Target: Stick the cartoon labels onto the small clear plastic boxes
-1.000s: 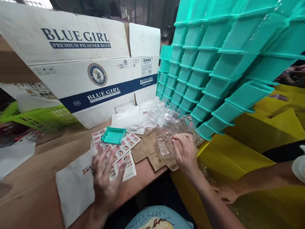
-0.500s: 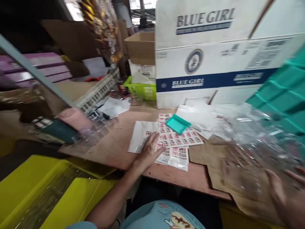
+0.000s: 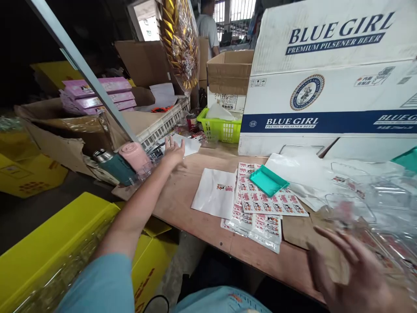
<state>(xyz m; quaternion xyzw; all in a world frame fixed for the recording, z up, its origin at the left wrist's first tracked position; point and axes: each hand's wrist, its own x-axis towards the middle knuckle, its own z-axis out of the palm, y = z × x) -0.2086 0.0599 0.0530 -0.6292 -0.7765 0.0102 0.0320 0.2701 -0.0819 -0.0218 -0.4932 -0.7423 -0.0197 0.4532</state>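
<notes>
With fingers spread, my left hand [image 3: 174, 153] reaches over the far left of the table, just above a white paper [image 3: 190, 145]. It holds nothing. My right hand [image 3: 356, 271] is in the lower right, slightly blurred, fingers apart and holding nothing, beside a pile of clear plastic boxes [image 3: 389, 198]. Between the hands lie sticker sheets [image 3: 273, 204] with small red and orange prints. A teal plastic tray [image 3: 269, 181] rests on them. Left of the sheets is a white sheet with one sticker left on it [image 3: 211, 195].
A pink bottle [image 3: 134, 156] and a dark green flask [image 3: 119, 168] lie at the table's left edge. A lime-green basket [image 3: 224, 130] stands behind. A large white carton [image 3: 329, 95] walls the back right. Yellow boxes [image 3: 87, 217] are at lower left. A person [image 3: 208, 30] is in the background.
My left hand has left the sticker sheets and moved left and away to the white paper. My right hand remains at the lower right. The view has swung left.
</notes>
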